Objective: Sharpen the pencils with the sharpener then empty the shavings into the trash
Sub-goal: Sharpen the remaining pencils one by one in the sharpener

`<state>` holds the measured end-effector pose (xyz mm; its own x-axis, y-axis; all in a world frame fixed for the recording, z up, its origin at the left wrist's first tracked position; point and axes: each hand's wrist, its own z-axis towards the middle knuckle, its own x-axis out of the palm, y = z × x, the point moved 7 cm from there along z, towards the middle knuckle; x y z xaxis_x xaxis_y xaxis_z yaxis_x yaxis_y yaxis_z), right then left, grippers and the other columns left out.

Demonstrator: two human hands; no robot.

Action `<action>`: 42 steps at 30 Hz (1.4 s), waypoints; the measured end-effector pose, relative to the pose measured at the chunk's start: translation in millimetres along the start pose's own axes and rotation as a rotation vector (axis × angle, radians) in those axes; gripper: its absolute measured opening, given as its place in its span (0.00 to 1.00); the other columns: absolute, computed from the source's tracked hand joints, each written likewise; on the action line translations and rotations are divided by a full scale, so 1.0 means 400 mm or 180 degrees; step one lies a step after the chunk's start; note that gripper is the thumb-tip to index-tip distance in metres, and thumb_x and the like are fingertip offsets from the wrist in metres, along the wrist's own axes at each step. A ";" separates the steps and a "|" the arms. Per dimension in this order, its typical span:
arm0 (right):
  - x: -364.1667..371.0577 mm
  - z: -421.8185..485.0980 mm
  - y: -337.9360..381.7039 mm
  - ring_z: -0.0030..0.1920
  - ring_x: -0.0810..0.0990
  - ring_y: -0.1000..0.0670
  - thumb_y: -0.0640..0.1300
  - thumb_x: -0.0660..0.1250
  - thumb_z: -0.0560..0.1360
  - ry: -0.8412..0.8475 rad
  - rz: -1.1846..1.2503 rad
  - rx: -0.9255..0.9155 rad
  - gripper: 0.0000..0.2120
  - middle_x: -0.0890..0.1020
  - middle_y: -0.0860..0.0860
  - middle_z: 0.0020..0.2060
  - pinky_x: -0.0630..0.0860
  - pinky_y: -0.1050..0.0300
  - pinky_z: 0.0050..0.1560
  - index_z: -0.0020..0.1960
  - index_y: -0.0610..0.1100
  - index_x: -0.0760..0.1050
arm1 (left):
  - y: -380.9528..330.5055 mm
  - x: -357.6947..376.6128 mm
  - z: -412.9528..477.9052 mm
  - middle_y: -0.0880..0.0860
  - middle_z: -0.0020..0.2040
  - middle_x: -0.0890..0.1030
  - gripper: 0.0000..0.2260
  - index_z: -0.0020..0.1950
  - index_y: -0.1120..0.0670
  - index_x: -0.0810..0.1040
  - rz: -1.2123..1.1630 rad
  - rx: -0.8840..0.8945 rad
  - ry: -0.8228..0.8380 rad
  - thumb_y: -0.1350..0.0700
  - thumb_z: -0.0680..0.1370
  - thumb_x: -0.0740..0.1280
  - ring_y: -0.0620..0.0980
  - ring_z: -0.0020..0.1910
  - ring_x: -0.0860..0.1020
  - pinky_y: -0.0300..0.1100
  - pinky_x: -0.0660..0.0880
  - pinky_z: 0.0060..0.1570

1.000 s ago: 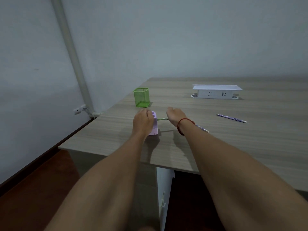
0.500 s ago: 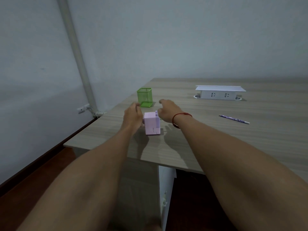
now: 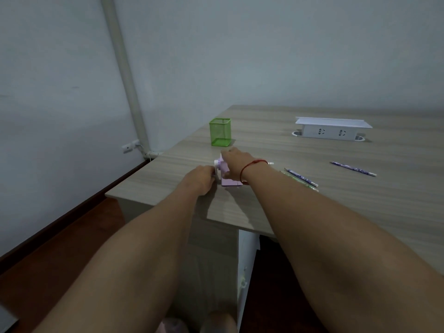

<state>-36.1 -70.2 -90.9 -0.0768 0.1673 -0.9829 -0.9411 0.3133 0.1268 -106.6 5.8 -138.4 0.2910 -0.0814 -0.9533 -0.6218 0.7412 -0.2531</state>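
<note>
The pink crank sharpener (image 3: 228, 180) stands near the table's left front corner. My right hand (image 3: 236, 162) lies over its top and grips it, with a red string round the wrist. At the sharpener's left side my left hand (image 3: 201, 179) has its fingers curled round the white crank (image 3: 217, 167). A pale pencil end (image 3: 270, 162) pokes out behind my right wrist, level with the sharpener; the rest is hidden. A purple pencil (image 3: 301, 177) and a green pencil (image 3: 301, 183) lie side by side right of my forearm. Another purple pencil (image 3: 353, 168) lies farther right.
A green mesh pencil cup (image 3: 219, 132) stands just behind the sharpener. A white socket box (image 3: 332, 129) sits at the back right of the wooden table (image 3: 360, 212). The table's left edge runs close to the wall, with a white pipe (image 3: 125, 75) in the corner.
My right hand left the green pencil and came to grip the sharpener's top. My left hand came off the sharpener's body and took the crank on its left side.
</note>
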 end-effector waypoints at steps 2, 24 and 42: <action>0.012 0.008 -0.001 0.62 0.75 0.37 0.48 0.63 0.77 -0.0060 -0.0037 0.0030 0.21 0.72 0.40 0.65 0.72 0.49 0.60 0.67 0.40 0.68 | -0.003 0.005 0.006 0.62 0.55 0.80 0.12 0.56 0.59 0.77 0.0088 0.0040 0.0050 0.56 0.80 0.57 0.61 0.53 0.78 0.52 0.75 0.55; 0.024 0.025 0.000 0.67 0.71 0.40 0.50 0.61 0.79 -0.0190 -0.0421 0.0218 0.22 0.71 0.43 0.68 0.71 0.43 0.65 0.69 0.43 0.66 | -0.088 -0.178 -0.026 0.65 0.52 0.80 0.10 0.55 0.61 0.77 0.0843 0.0977 -0.0791 0.65 0.79 0.58 0.64 0.52 0.78 0.52 0.72 0.48; 0.038 0.026 0.005 0.63 0.73 0.40 0.50 0.59 0.77 -0.0556 -0.0181 0.0044 0.19 0.73 0.43 0.64 0.72 0.46 0.59 0.65 0.41 0.68 | -0.018 0.001 -0.016 0.63 0.53 0.80 0.14 0.57 0.60 0.77 0.0785 0.0594 0.0226 0.54 0.82 0.56 0.61 0.52 0.78 0.50 0.73 0.53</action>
<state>-35.6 -57.1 -104.4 0.0360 0.3085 -0.9505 -0.9376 0.3395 0.0747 -106.7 -3.7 -138.0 0.0925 0.0746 -0.9929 -0.5212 0.8533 0.0155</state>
